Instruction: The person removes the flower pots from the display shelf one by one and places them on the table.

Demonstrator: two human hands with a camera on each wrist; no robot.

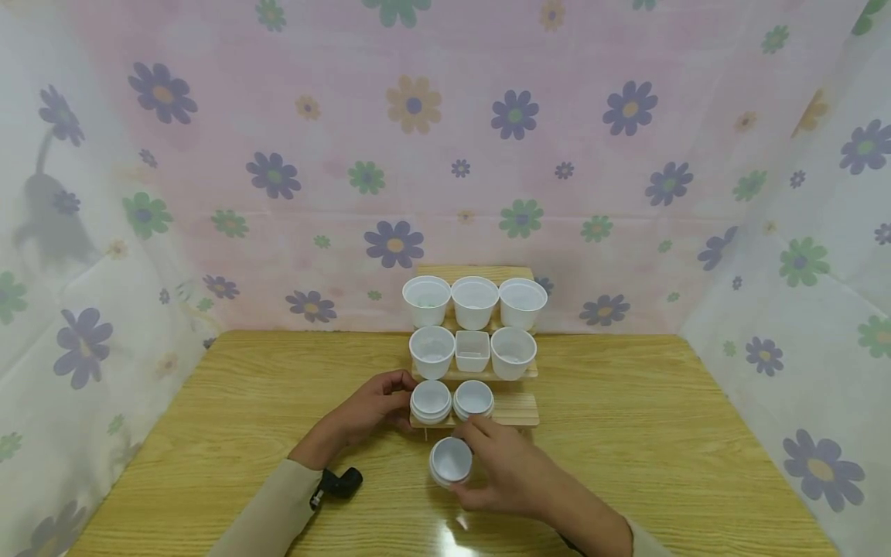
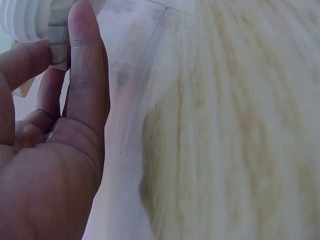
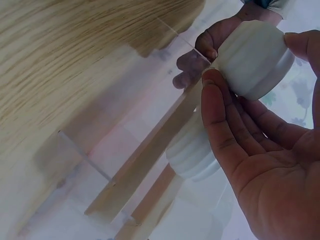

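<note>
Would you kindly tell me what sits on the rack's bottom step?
Two white cups sit on the rack; the right end is bare. The left hand hides the left edge.

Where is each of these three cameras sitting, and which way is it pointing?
Head view: worn on the head, looking forward and down at a wooden table with a stepped wooden rack of white cups; both forearms, the left hand and the right hand show.
Left wrist view: sits by the left palm, facing along the fingers toward a ribbed white cup.
Right wrist view: sits by the right palm, facing the held cup and the rack.
Shared: head and right wrist views both show the held cup and the rack.
</note>
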